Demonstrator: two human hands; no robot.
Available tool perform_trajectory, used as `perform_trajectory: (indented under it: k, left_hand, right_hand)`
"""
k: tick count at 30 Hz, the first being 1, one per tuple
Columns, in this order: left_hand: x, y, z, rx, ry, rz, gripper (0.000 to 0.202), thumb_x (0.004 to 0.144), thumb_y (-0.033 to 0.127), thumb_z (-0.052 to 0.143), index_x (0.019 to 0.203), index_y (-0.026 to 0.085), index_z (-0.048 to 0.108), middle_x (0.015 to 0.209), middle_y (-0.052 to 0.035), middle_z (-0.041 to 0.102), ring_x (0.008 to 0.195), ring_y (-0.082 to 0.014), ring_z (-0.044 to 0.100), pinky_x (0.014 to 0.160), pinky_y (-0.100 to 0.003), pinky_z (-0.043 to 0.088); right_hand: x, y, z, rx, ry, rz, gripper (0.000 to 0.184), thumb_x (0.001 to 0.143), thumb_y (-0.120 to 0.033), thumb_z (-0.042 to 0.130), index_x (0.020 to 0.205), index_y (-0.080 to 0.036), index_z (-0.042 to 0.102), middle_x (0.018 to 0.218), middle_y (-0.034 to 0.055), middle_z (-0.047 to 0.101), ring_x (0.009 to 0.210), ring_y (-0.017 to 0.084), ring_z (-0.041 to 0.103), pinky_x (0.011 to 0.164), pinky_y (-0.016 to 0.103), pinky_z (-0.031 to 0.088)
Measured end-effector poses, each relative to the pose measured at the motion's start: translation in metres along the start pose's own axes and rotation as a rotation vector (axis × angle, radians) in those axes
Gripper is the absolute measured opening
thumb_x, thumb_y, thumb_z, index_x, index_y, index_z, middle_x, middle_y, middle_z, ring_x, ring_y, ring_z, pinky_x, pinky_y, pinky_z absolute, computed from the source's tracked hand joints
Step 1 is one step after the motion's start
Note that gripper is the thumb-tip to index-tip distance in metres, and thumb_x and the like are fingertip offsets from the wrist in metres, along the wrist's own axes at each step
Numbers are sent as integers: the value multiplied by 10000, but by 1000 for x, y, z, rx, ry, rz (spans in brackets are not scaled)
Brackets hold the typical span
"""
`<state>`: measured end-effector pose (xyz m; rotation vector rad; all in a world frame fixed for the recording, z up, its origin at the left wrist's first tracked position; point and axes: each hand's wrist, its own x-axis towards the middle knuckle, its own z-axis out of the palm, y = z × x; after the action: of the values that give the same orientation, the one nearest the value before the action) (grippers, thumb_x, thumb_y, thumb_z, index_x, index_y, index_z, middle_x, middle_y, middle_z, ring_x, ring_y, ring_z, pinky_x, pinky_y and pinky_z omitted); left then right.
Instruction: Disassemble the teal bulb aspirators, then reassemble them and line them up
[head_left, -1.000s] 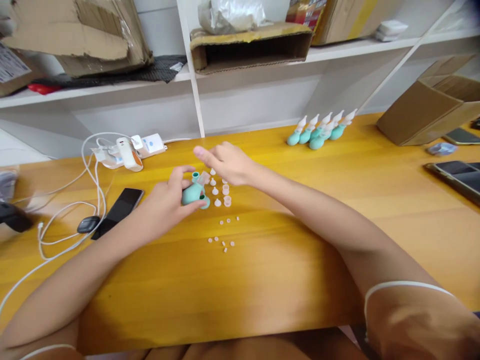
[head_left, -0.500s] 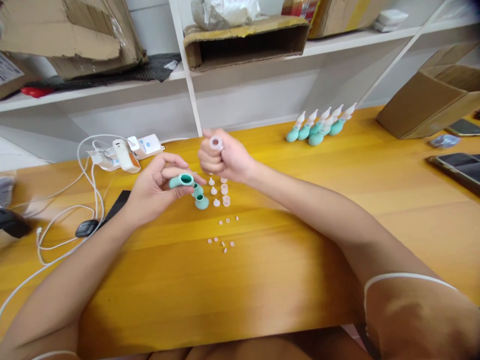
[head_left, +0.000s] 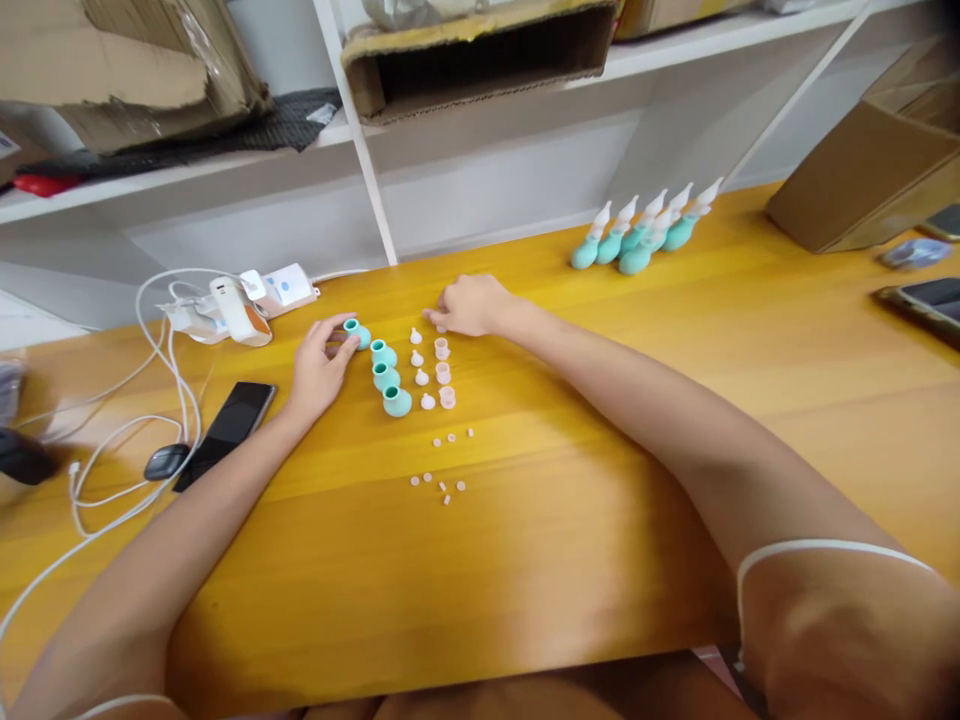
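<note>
My left hand [head_left: 321,368] has its fingers and thumb around a teal rubber bulb [head_left: 358,336] with an open neck, at the table's surface. Three more such bulbs [head_left: 385,376] stand in a row just to its right. My right hand [head_left: 471,305] is low over the table, fingers curled down and together, at the far end of a column of pale pink flanged collars [head_left: 443,373]. Whatever its fingertips hold is hidden. Small white pointed nozzle tips [head_left: 418,358] form a column between bulbs and collars. Nearer to me lie several tiny pale pink plugs [head_left: 451,438].
Finished-looking teal bulbs with white tips [head_left: 637,240] stand at the back right. A cardboard box [head_left: 862,170] is beyond them. White cables [head_left: 184,370], a power strip [head_left: 289,287] and a dark phone [head_left: 232,425] lie on the left. Shelves with cartons [head_left: 480,65] line the back.
Both hands have lowered to the table. My left hand has set the bulb down at the row's far end; my right hand has turned over, and the clear collar it held no longer shows.
</note>
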<state>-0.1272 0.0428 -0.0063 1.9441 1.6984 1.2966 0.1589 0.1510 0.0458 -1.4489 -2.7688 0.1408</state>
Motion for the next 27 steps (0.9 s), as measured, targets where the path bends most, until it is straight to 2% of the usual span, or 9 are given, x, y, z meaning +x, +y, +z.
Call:
perform_trajectory:
  k: [6, 12, 17, 21, 25, 27]
  left_hand:
    - [-4, 1, 5, -82, -97, 9, 369, 997, 386, 713, 1332, 234, 690, 1309, -110, 778, 1190, -275, 791, 1068, -467, 667]
    - [-6, 4, 6, -179, -165, 5, 407, 1006, 346, 708, 1382, 231, 601, 1481, -152, 718, 1278, -274, 783, 1135, -491, 652]
    - [-6, 8, 5, -174, -211, -21, 281, 1010, 346, 698, 1254, 217, 643, 1361, -137, 772, 1274, -282, 782, 1144, -502, 645]
    - [-6, 7, 6, -134, -201, -5, 293, 1011, 347, 690, 1266, 220, 623, 1315, -127, 767, 1237, -264, 773, 1128, -507, 645]
    - [-4, 3, 2, 3, -129, 44, 230, 1047, 302, 587, 1257, 229, 644, 1226, -97, 713, 1095, -228, 757, 1039, -470, 664]
    - [0, 0, -2, 96, -95, 37, 311, 1054, 287, 551, 1340, 245, 666, 1263, -99, 657, 1020, -212, 732, 994, -450, 663]
  right_hand:
    - [-3, 4, -7, 3, -24, -61, 662, 1100, -641, 410, 999, -186, 880, 1139, 208, 831, 1110, 386, 763, 923, 441, 541]
    - [-1, 4, -3, 18, 5, -89, 638, 1100, -618, 411, 994, -197, 879, 1091, 194, 836, 1067, 370, 763, 860, 413, 530]
    - [1, 1, 5, 9, 45, -95, 682, 1125, -628, 358, 1092, -165, 859, 1171, 218, 828, 1074, 356, 769, 879, 409, 525]
    - [1, -1, 6, 21, 47, -108, 762, 1121, -693, 319, 1067, -166, 866, 1154, 221, 833, 1073, 360, 771, 875, 412, 526]
    - [0, 0, 3, 63, 56, -80, 878, 1114, -755, 226, 981, -186, 881, 1113, 216, 837, 1082, 381, 774, 880, 429, 531]
    - [0, 2, 2, 77, 59, -48, 936, 1111, -773, 166, 1004, -188, 889, 1141, 219, 835, 1110, 389, 773, 904, 439, 535]
